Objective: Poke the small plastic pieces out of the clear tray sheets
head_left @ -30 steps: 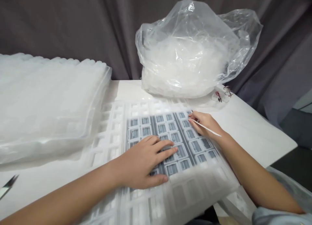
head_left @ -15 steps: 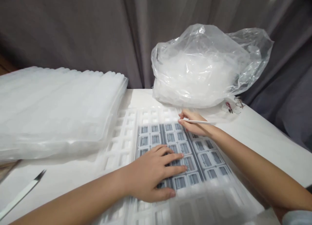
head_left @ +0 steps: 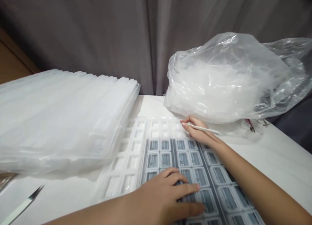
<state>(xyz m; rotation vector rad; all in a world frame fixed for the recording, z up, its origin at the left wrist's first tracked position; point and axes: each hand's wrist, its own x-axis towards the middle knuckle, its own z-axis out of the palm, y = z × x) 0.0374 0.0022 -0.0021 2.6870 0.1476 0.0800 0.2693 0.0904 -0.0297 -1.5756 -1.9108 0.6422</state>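
My left hand (head_left: 168, 194) lies with its fingers spread over a clear compartment tray (head_left: 131, 163). Under part of that tray is a dark sheet (head_left: 173, 153), which shows between the rectangular pockets. At the tray's far edge, my right hand (head_left: 195, 129) is closed around a thin white tool (head_left: 207, 130), whose rear end points to the right. The tool's front tip is hidden at my fingers, and whether it touches the tray cannot be made out.
A stack of translucent trays (head_left: 60, 118) fills the left side. Behind my right hand sits a large clear plastic bag (head_left: 219, 85) with white contents. Tweezers (head_left: 23, 205) lie at the lower left, and small scissors-like tools (head_left: 250, 125) at the right, on the white table (head_left: 275, 147).
The view has shifted, so the bag and stack appear larger and lower. My left hand sits lower in the picture, still spread on the tray. My right hand keeps the white tool, now tilted more.
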